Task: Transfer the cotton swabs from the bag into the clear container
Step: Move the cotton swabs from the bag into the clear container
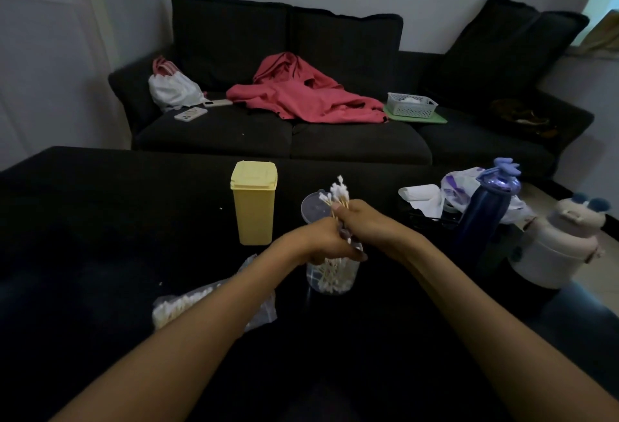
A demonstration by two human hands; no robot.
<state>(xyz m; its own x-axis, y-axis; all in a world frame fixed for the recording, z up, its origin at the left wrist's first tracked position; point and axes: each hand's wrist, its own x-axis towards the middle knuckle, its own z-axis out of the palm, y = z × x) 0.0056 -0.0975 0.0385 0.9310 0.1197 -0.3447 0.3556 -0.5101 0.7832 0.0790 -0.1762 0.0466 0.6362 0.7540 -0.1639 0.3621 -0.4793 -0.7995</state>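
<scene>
Above dark table (100, 220), both hands' curled fingers grip cotton swabs (339, 192) over clear container (331, 274).

There is one view, from a camera on the person's head. It looks forward and down across a dark table (100, 220), with both forearms reaching in from the bottom edge and the hands meeting near the middle of the frame, close to the lens. Beyond the table it faces a dark sofa (301, 140) against the wall. The wide angle bends the edges.
</scene>
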